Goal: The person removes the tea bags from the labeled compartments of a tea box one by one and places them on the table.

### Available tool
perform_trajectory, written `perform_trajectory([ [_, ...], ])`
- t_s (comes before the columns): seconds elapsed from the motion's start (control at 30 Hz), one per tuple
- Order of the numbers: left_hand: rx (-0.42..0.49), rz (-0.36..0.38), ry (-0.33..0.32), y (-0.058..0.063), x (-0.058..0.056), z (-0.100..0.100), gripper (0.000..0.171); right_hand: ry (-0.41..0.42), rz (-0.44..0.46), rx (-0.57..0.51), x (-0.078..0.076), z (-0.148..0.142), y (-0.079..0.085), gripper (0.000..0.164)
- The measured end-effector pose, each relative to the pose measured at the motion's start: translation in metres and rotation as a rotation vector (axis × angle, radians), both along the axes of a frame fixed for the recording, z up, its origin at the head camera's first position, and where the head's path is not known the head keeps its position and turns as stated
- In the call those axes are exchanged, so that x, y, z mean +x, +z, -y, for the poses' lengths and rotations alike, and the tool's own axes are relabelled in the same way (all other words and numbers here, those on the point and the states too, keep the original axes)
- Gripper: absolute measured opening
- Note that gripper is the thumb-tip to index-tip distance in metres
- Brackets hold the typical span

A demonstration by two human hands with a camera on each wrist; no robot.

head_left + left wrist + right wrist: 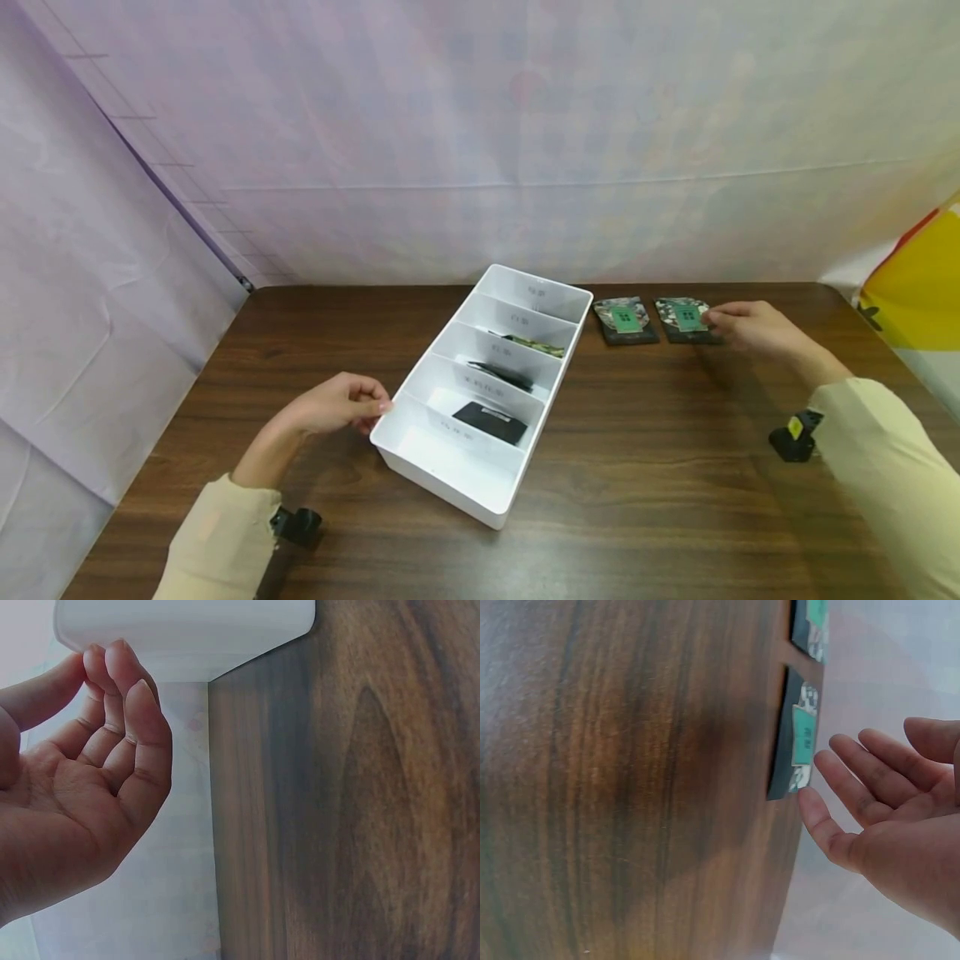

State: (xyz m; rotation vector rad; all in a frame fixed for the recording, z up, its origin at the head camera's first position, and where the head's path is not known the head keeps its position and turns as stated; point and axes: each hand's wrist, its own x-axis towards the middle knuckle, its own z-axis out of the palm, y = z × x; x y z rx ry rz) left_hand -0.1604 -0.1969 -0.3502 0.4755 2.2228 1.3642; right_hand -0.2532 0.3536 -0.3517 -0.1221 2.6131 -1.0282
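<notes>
A white compartment box (442, 479) stands slanted on the table, its sections marked with small dark lettering. My left hand (341, 404) pinches the rim at its near left corner; in the left wrist view the thumb and fingertips of that hand (97, 765) meet right at the white edge. Two flat packets lie right of the box, black with a green label and a patterned top: the left packet (625, 321) and the right packet (684, 319). My right hand (757, 329) is at the right packet's right edge. Its fingers (855, 776) are loosely spread in the right wrist view, holding nothing.
Inside the box, a black packet (491, 422) lies flat, a dark packet (502, 375) leans one section farther back, and a green-yellow patterned packet (536, 344) sits beyond. Dark wooden table (637, 500) beneath; a pale curtain (450, 125) hangs behind its back edge.
</notes>
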Motion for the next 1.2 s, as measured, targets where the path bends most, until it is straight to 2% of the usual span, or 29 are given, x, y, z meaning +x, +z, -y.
perform_trajectory([
  [0.33,-0.004,-0.007,-0.01,0.001,0.0,-0.001,0.016,0.034,-0.045,0.027,0.006,0.009,0.021,0.057],
  [0.63,-0.006,0.0,-0.002,0.002,0.0,-0.001,0.015,0.062,-0.085,0.058,0.012,0.032,0.043,0.064],
  [0.9,0.009,0.008,0.004,0.001,0.001,-0.001,0.015,0.125,-0.175,0.07,0.023,0.058,0.059,0.054],
  [1.2,0.016,0.007,-0.001,0.003,0.001,-0.002,0.015,0.219,-0.212,0.032,0.028,0.079,0.066,0.044],
])
